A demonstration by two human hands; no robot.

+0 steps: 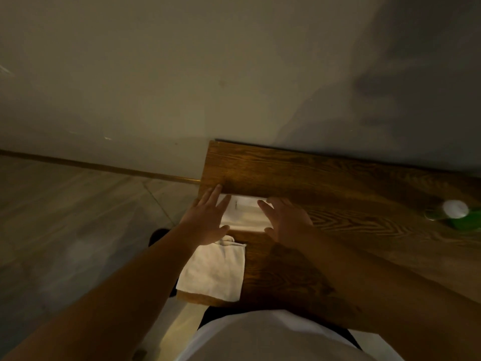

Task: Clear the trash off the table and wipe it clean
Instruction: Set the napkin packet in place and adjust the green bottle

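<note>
A folded white cloth (243, 213) lies near the left end of the brown wooden table (325, 183). My left hand (207, 217) rests with straight fingers on the cloth's left edge. On the cloth's right edge lies my right hand (285, 220), fingers straight and flat. A second white towel (214, 272) lies spread at the table's front left corner, partly under my left forearm.
A green bottle with a white cap (454, 213) stands at the right edge of the view on the table. The table's back edge meets a grey wall (234, 74). Wood-look floor (65, 217) lies to the left.
</note>
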